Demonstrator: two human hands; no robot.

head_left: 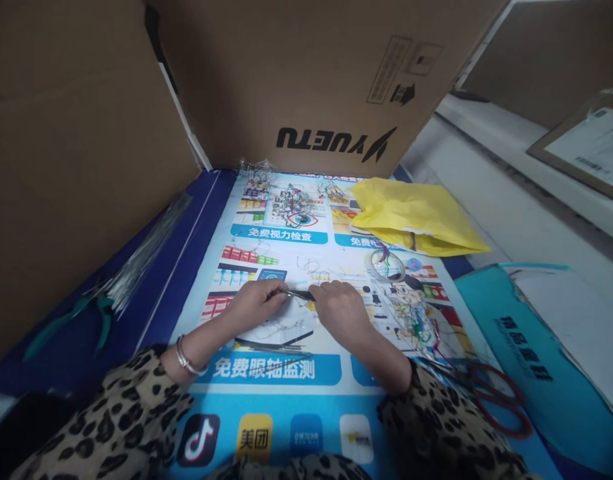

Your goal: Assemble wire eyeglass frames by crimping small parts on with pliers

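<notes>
Over the middle of the printed sheet (pixel 336 400), my two hands nearly meet. My right hand (pixel 339 313) is closed round a slim dark metal tool (pixel 300 294), tweezers-like, that points left. At its silvery tip, my left hand (pixel 259 305) is closed in a pinch; whatever lies between its fingertips is too small to make out. Thin bent wires (pixel 314 267) lie just beyond the hands. Several thin dark rods (pixel 276 348) rest below them. To the right are a clear round tape roll (pixel 386 265) and a tangle of coloured wires (pixel 421 327).
Cardboard panels (pixel 226 87) stand behind and at left. Green-handled pliers (pixel 104 320) lie beside a bundle of straight wires (pixel 146 257). At right are a yellow bag (pixel 421 210), red-handled scissors (pixel 501 400) and a teal packet (pixel 526 353). Wire tangles (pixel 291 203) sit at the back.
</notes>
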